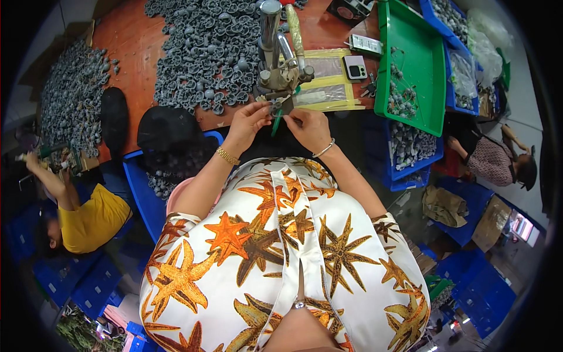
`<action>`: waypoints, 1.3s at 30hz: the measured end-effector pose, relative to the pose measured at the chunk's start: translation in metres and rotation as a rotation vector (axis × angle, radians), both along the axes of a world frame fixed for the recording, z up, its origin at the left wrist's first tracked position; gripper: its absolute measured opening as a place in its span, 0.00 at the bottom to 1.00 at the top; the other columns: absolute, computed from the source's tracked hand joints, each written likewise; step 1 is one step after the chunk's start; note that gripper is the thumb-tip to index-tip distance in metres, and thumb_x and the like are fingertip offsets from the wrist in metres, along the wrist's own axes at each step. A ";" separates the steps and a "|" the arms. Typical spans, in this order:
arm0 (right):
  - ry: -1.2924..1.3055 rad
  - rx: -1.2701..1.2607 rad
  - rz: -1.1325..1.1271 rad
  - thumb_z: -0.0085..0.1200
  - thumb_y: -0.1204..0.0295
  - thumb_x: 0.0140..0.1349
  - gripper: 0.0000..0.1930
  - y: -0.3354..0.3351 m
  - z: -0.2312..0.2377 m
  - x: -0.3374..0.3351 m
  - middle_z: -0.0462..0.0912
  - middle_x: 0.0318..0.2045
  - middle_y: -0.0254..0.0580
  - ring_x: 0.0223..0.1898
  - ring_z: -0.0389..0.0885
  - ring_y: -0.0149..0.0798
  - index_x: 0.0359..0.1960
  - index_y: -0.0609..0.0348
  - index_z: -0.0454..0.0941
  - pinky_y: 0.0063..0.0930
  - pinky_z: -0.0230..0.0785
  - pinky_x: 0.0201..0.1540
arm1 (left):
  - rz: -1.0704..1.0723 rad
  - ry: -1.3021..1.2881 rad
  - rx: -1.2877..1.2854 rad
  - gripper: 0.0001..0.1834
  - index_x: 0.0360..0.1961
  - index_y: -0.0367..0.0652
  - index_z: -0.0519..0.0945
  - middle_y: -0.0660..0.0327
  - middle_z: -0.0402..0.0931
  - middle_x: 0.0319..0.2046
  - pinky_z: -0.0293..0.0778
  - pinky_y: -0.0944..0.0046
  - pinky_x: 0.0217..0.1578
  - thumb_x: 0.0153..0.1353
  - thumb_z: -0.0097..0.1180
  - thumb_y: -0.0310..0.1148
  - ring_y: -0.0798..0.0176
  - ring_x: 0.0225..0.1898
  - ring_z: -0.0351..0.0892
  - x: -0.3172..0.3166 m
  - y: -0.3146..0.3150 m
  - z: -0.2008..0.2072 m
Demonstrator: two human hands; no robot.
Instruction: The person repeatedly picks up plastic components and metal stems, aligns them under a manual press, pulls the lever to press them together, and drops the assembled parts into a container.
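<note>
My left hand [247, 124] pinches a small grey plastic part [274, 107] between thumb and fingertips, just below a hand-lever press [271, 35]. Close by on the right, my right hand [311, 130] has its fingers curled and its thumb and forefinger pressed together. Whatever lies in that pinch is too small to make out. A green strip [277, 123] shows between the two hands at the bench edge. Behind my left hand spreads a big heap of grey round plastic parts [202, 53] on the red bench top [138, 50].
Right of the press lie a taped mat [328, 64], a phone [355, 67] and keys [369, 88]. A green tray [431, 76] and blue crates [413, 170] hold small parts. A co-worker in yellow [94, 220] sits left; another person [492, 158] is at right.
</note>
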State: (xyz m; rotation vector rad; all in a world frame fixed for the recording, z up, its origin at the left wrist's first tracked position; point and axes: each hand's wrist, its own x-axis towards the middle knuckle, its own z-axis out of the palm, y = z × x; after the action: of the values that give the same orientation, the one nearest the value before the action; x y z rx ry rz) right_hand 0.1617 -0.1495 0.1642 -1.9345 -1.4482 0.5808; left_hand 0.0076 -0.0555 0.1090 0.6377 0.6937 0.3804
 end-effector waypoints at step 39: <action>0.747 -0.220 -0.236 0.50 0.70 0.58 0.06 0.003 -0.124 0.017 0.75 0.19 0.33 0.20 0.72 0.26 0.29 0.61 0.72 0.18 0.65 0.25 | 0.054 0.793 1.014 0.09 0.35 0.40 0.81 0.53 0.79 0.27 0.71 0.69 0.29 0.51 0.55 0.24 0.62 0.27 0.79 -0.048 0.028 -0.021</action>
State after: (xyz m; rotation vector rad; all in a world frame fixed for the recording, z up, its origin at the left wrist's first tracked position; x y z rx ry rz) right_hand 0.1784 -0.1461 0.0404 -1.7217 -0.6971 1.2227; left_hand -0.0403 -0.0279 0.0880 1.7891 1.2740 0.5295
